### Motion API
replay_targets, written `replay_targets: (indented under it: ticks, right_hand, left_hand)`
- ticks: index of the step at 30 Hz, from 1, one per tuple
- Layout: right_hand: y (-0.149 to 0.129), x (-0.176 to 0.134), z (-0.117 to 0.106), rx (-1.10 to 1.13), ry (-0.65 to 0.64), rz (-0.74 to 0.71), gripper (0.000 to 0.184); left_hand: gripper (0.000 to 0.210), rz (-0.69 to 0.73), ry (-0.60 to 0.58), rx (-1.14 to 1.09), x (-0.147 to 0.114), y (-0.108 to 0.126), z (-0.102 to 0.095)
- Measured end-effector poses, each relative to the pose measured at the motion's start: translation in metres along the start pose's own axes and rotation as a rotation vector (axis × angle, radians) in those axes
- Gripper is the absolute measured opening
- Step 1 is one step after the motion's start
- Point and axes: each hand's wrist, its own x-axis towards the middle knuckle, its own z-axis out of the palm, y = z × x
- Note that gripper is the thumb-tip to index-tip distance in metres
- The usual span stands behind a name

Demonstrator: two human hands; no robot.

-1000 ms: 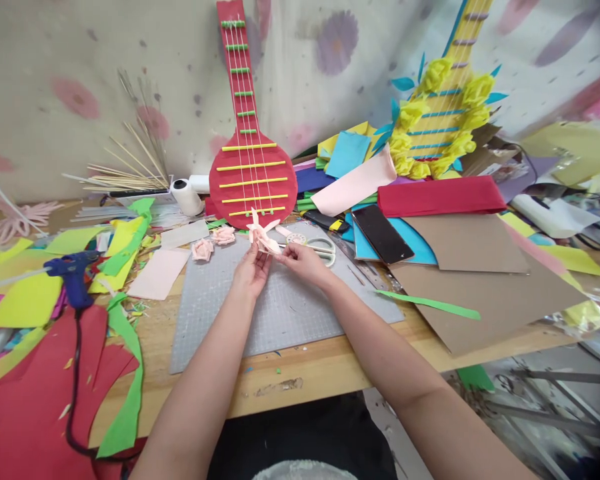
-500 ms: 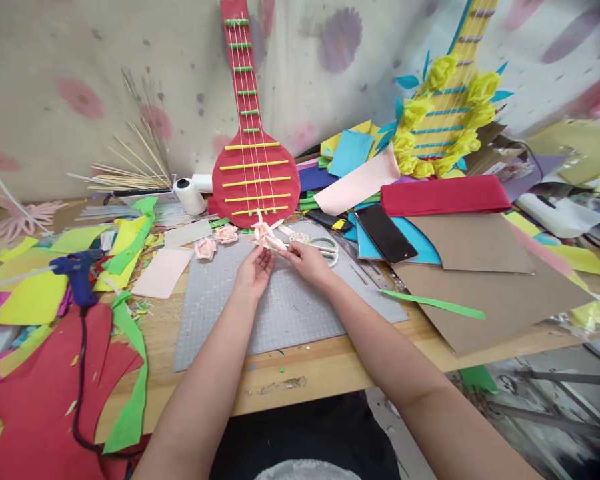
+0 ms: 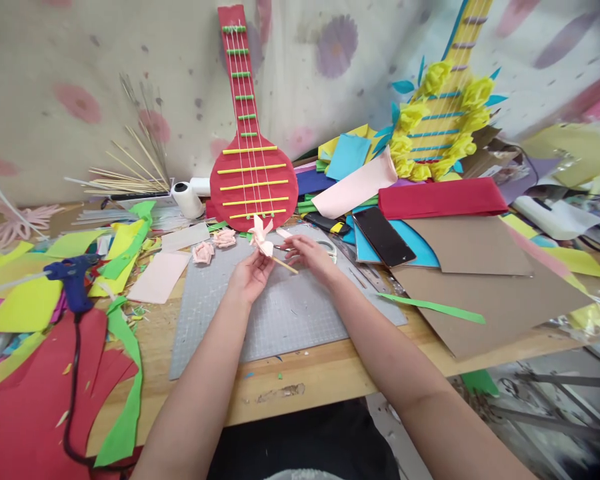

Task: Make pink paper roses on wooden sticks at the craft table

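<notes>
Holds a pale pink folded-paper flower (image 3: 261, 235) in the left hand (image 3: 254, 275), gripping it near the base between thumb and fingers, over the far part of a grey gridded cutting mat (image 3: 290, 327) and in front of the round lower end of a red lute-shaped model (image 3: 254, 177) with yellow bars and white strings. Below the flower, shows a thin tan stick (image 3: 286, 266) slanting out to the right and toward the mat's near edge. Has the right hand (image 3: 311, 257) released, with slightly bent, spread fingers close beside the stick, partly covering a pair of white-handled scissors (image 3: 332, 251); cannot tell of any contact between fingers and stick. At the mat's far left corner, shows two pale pink paper roses (image 3: 203, 252) side by side. Just past the mat's left edge, has a pale pink rectangular paper (image 3: 159, 277) on the light wooden desk (image 3: 325, 380), and nearer the desk's left edge, a blue glue gun (image 3: 77, 281) among yellow, green and red sheets. Beyond the mat's far right corner, shows a black phone (image 3: 384, 237) on a bright blue sheet (image 3: 420, 252). Along the mat's right edge, has brown cardboard sheets (image 3: 500, 307), crossed by a long green paper strip (image 3: 433, 308).
</notes>
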Motion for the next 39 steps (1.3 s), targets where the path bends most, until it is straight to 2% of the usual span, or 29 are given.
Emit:
replay_targets:
  ticks: [4,8,11,16,21,24,27,34,39]
  right_hand:
    - [0.009,0.006,0.008,-0.017,-0.027,-0.083,0.034]
    - [0.01,0.006,0.015,-0.004,0.011,-0.111,0.033]
    - [0.007,0.004,0.015,0.045,0.042,-0.051,0.037]
    - [0.009,0.004,0.016,0.183,-0.031,0.127,0.038]
    - [0.007,0.004,0.014,0.298,0.024,0.131,0.042]
    - [0.003,0.002,0.012,0.326,0.053,0.126,0.042]
    - [0.0,0.002,0.012,0.348,0.08,0.132,0.042]
    - [0.004,0.004,0.011,0.286,0.11,0.192,0.038]
    - [-0.009,-0.012,0.003,0.07,-0.088,0.27,0.033]
  left_hand:
    - [0.017,-0.136,-0.112,0.016,-0.001,-0.003,-0.001]
    - [0.016,-0.161,-0.131,0.048,0.002,-0.006,-0.004]
    - [0.016,-0.167,-0.14,0.053,0.002,-0.005,-0.004]
    - [0.014,-0.208,-0.109,0.014,0.0,-0.004,-0.002]
    - [0.014,-0.222,-0.073,0.013,-0.001,-0.005,-0.001]
    - [0.014,-0.224,-0.108,0.024,-0.001,-0.007,-0.002]
    - [0.013,-0.194,-0.133,0.046,-0.001,-0.009,-0.002]
    - [0.01,-0.021,-0.067,0.137,0.002,-0.013,-0.001]
    - [0.009,0.152,0.048,0.13,0.004,-0.01,-0.002]
